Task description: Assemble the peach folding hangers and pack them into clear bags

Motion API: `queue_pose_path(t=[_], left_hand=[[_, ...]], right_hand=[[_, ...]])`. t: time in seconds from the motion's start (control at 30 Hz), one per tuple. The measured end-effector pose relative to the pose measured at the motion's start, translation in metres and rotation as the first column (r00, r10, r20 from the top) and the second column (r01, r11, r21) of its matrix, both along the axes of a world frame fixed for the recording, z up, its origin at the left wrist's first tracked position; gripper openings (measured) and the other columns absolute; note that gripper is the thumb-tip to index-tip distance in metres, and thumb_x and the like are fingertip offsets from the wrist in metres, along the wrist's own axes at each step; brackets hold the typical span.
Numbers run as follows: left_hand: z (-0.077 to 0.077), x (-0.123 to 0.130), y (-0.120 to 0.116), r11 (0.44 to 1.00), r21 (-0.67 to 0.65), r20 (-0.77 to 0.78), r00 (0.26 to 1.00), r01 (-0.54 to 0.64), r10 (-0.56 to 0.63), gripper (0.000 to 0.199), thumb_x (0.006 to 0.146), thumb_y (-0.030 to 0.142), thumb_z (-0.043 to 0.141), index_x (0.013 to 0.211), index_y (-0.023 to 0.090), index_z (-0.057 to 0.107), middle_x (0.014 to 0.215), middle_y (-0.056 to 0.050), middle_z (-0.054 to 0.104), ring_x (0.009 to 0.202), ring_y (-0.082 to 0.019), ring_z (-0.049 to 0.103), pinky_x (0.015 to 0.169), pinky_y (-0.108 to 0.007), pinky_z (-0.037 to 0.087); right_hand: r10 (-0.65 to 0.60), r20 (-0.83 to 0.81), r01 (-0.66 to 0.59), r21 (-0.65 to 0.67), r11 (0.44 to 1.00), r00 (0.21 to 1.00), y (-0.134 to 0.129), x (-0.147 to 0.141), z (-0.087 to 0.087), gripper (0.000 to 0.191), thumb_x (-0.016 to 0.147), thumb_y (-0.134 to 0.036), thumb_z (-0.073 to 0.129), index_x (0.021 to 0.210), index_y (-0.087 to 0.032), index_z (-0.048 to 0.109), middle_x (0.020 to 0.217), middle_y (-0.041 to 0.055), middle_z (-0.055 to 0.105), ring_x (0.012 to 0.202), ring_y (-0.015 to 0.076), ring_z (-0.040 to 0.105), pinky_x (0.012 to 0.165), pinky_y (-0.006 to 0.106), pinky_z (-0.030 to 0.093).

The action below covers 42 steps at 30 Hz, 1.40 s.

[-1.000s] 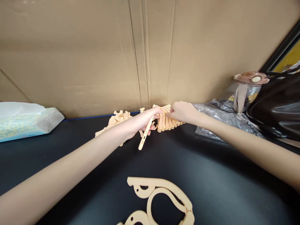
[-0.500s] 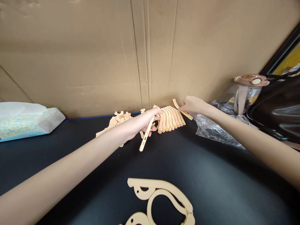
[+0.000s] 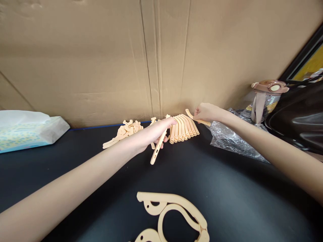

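Observation:
My left hand (image 3: 154,131) grips a flat, pale wooden strip (image 3: 155,152) that slants down toward me over the black table (image 3: 75,161). Just right of it lies a fanned row of several curved wooden ribs (image 3: 183,127) against the cardboard wall. My right hand (image 3: 206,111) holds one curved rib (image 3: 194,118) lifted a little above the right end of that row. A loose pile of small wooden cut-outs (image 3: 126,130) lies left of my left hand. Near me lies a larger curved wooden frame piece (image 3: 174,215).
A cardboard wall (image 3: 101,60) closes the back of the table. A tissue pack (image 3: 27,129) lies at the far left. At the right are crumpled clear plastic (image 3: 234,139), a water bottle with a brown lid (image 3: 266,99) and a dark bag (image 3: 300,117).
My right hand left the fanned row, took one curved rib and lifted it off to the right. My left hand and its strip stayed nearly still.

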<state>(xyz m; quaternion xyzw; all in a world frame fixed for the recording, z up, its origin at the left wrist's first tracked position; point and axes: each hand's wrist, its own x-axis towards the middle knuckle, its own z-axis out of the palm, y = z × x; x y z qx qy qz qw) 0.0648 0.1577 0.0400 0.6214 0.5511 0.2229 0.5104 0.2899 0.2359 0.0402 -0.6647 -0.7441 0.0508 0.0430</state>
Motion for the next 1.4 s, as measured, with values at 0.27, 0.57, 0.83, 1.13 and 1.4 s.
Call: queue_pose_path(t=[0.27,0.57,0.83,1.13,1.4], left_hand=[[0.002,0.002,-0.004,1.000,0.005,-0.021,1.000,-0.013,0.013,0.036,0.081,0.054,0.047,0.099,0.023,0.054,0.060,0.002,0.044,0.050,-0.013,0.043,0.051,-0.026,0.039],[0.003,0.001,-0.004,1.000,0.006,0.002,1.000,0.016,-0.016,0.030,0.079,0.050,0.049,0.092,0.023,0.055,0.064,0.002,0.047,0.054,-0.014,0.044,0.051,-0.025,0.043],[0.002,0.001,-0.005,1.000,0.005,-0.014,1.000,-0.016,0.016,0.039,0.079,0.055,0.049,0.100,0.022,0.059,0.089,-0.006,0.062,0.053,-0.013,0.043,0.050,-0.027,0.041],[0.003,0.003,-0.008,1.000,0.016,0.031,0.999,-0.015,0.015,0.047,0.077,0.054,0.052,0.107,0.018,0.059,0.099,-0.009,0.065,0.049,-0.010,0.041,0.050,-0.026,0.041],[0.005,0.004,-0.010,0.999,0.040,0.033,0.999,-0.012,0.010,0.043,0.079,0.052,0.050,0.105,0.019,0.058,0.085,-0.006,0.062,0.050,-0.011,0.041,0.051,-0.027,0.040]], right_hand=[[-0.014,-0.093,0.008,-0.065,0.998,0.996,0.003,0.008,0.005,0.014,0.066,-0.018,0.064,0.080,-0.016,0.061,0.055,-0.0013,0.055,0.047,0.0117,0.051,0.044,0.024,0.037],[-0.044,-0.179,0.012,-0.173,0.985,0.983,0.001,-0.001,-0.004,0.019,0.071,-0.020,0.064,0.088,-0.014,0.065,0.063,0.0018,0.060,0.045,0.0102,0.052,0.043,0.024,0.046],[0.004,-0.214,-0.053,-0.222,0.974,0.977,0.000,-0.001,0.001,0.016,0.077,-0.021,0.056,0.086,-0.015,0.067,0.073,0.0036,0.061,0.046,0.0083,0.048,0.045,0.025,0.043],[0.040,-0.240,-0.098,-0.235,0.967,0.970,-0.002,-0.002,0.002,0.024,0.078,-0.026,0.055,0.096,-0.015,0.066,0.083,0.0074,0.063,0.056,0.0109,0.050,0.043,0.023,0.036],[0.069,-0.221,-0.118,-0.214,0.970,0.973,-0.002,0.001,0.001,0.025,0.081,-0.030,0.056,0.099,-0.017,0.067,0.092,0.0079,0.067,0.058,0.0111,0.055,0.045,0.023,0.036]])
